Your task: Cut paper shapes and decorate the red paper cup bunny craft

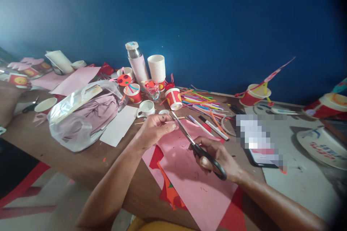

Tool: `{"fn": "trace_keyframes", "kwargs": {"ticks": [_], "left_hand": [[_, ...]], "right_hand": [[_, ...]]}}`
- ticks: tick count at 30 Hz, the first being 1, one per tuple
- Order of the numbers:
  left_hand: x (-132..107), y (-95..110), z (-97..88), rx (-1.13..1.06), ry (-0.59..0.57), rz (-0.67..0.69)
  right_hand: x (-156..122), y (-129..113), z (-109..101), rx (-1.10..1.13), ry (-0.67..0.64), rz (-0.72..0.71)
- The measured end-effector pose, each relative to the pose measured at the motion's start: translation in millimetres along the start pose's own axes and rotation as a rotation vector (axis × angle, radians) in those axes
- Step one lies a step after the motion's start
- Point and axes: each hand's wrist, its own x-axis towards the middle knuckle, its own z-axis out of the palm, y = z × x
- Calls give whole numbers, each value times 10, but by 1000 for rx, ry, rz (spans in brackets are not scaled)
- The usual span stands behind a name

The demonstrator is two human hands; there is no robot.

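My right hand (pixel 213 157) is closed around the black handles of a pair of scissors (pixel 187 133), whose blades point up and left. The blades look nearly closed, their tip close to the fingers of my left hand (pixel 159 128). My left thumb and fingertips are pinched together; whatever lies between them is too small to make out. Beneath both hands a pink sheet of paper (pixel 200 184) lies over red paper (pixel 234 213) and some orange scraps (pixel 169 187).
Behind my hands are a white mug (pixel 146 108), a red paper cup (pixel 174 98), loose colored pipe cleaners (pixel 200 103), a flask (pixel 138 65) and stacked cups (pixel 156 70). A plastic bag (pixel 81 115) lies left; a phone (pixel 260 160) lies right. Another person's arm (pixel 9 101) shows far left.
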Motion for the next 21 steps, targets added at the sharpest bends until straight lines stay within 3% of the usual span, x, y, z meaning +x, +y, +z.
{"fn": "trace_keyframes", "kwargs": {"ticks": [21], "left_hand": [[12, -48, -36, 6, -18, -18]], "right_hand": [[6, -11, 13, 16, 24, 6]]}}
